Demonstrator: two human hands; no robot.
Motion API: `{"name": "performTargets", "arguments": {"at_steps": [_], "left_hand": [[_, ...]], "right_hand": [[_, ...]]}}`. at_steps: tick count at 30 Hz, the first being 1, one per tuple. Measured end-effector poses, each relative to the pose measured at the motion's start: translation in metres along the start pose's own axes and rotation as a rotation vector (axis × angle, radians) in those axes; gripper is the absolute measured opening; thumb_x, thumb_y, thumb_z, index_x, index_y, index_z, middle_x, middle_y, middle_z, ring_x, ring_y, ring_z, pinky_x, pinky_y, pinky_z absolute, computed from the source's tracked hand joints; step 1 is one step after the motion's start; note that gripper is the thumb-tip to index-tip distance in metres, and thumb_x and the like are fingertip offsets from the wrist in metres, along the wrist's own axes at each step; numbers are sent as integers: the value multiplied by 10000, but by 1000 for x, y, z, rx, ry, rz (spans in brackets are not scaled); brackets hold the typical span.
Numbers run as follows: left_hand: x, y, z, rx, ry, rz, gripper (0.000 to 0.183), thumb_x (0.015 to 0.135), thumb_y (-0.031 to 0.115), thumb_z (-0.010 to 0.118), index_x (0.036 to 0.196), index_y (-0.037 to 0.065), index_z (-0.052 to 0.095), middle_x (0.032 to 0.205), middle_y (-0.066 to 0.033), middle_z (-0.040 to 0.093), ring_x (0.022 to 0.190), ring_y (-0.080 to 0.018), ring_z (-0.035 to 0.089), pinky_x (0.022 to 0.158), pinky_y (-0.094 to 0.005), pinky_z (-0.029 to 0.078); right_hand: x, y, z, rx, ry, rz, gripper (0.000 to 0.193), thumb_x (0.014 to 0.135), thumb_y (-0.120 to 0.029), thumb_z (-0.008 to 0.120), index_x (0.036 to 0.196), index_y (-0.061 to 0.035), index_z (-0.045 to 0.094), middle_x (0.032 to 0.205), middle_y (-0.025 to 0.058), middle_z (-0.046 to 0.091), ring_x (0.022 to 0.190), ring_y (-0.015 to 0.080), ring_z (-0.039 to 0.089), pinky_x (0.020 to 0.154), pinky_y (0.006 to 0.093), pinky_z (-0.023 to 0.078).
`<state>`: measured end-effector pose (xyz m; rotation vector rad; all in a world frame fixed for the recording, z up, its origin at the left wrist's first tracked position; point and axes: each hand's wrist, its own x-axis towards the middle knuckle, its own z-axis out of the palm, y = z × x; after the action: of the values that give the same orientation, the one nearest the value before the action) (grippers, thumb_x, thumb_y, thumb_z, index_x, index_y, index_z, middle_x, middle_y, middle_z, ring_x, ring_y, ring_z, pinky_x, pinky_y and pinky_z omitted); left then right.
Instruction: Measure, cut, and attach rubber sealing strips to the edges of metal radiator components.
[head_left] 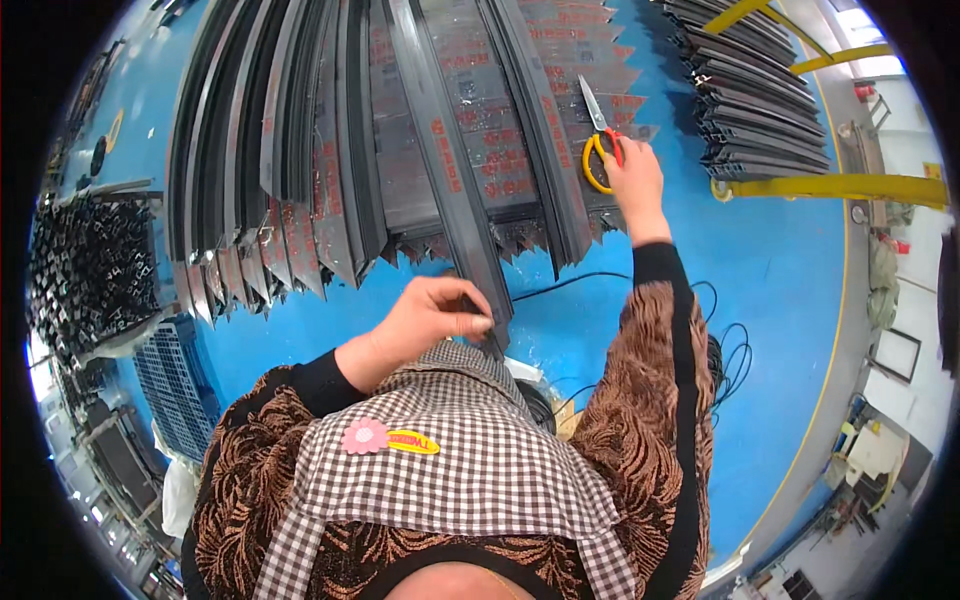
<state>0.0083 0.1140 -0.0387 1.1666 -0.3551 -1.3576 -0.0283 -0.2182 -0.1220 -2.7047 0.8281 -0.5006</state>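
Note:
A long dark grey metal profile (437, 130) with red print lies lengthwise on the stack, its near end reaching toward my apron. At that end is my left hand (432, 322), its fingers curled and thumb drawn in toward them. What lies between those fingers, if anything, is hidden. Farther out on the right, my right hand (637, 185) has its fingers closed at the handles of a pair of scissors (594, 108). One handle loop is yellow and the other red. The blades point away from me, over the film-covered profiles at the stack's right edge.
More dark profiles (240, 130) lie side by side on the left, with pointed cut ends. Another profile stack (760, 120) sits by a yellow rail (840, 188) at right. Black cable (735, 365) coils on the blue floor (770, 290). A blue crate (172, 365) stands left.

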Motion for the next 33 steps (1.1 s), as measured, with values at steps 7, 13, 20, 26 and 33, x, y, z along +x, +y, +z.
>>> {"name": "performTargets", "arguments": {"at_steps": [7, 13, 20, 26, 33], "left_hand": [[36, 26, -6, -116, 104, 23, 81, 781, 15, 655, 855, -15, 637, 785, -111, 650, 628, -163, 601, 616, -266, 526], [95, 51, -77, 246, 388, 191, 173, 821, 127, 630, 937, -1, 631, 781, -93, 646, 633, -139, 594, 545, -222, 474], [198, 76, -187, 1036, 1159, 278, 500, 725, 348, 720, 955, -78, 596, 827, -146, 631, 739, -285, 621, 671, -329, 502], [230, 99, -199, 819, 906, 12, 481, 698, 272, 733, 896, -119, 535, 861, -204, 605, 703, -285, 609, 596, -350, 493], [204, 79, -161, 705, 933, -6, 491, 703, 207, 647, 1019, -97, 427, 961, -267, 576, 873, -393, 596, 741, -433, 497]], "right_hand": [[-167, -131, -82, 1143, -671, 368, 164, 885, -92, 495, 935, 12, 612, 793, 55, 612, 692, 150, 553, 660, 247, 443], [-217, -142, -67, 1028, -443, 637, 184, 916, -128, 474, 877, 0, 601, 654, 0, 512, 570, 95, 428, 540, 230, 360], [-232, -137, -49, 1012, -321, 641, 183, 914, -141, 479, 872, -14, 604, 648, -2, 502, 565, 106, 414, 529, 238, 345], [-221, -146, -35, 644, -224, 495, 221, 844, -221, 590, 954, -30, 574, 759, 72, 536, 615, 198, 500, 543, 310, 406], [-205, -159, 1, 53, -286, 210, 417, 658, -316, 689, 942, -53, 533, 867, 118, 553, 726, 326, 561, 583, 413, 446]]}}
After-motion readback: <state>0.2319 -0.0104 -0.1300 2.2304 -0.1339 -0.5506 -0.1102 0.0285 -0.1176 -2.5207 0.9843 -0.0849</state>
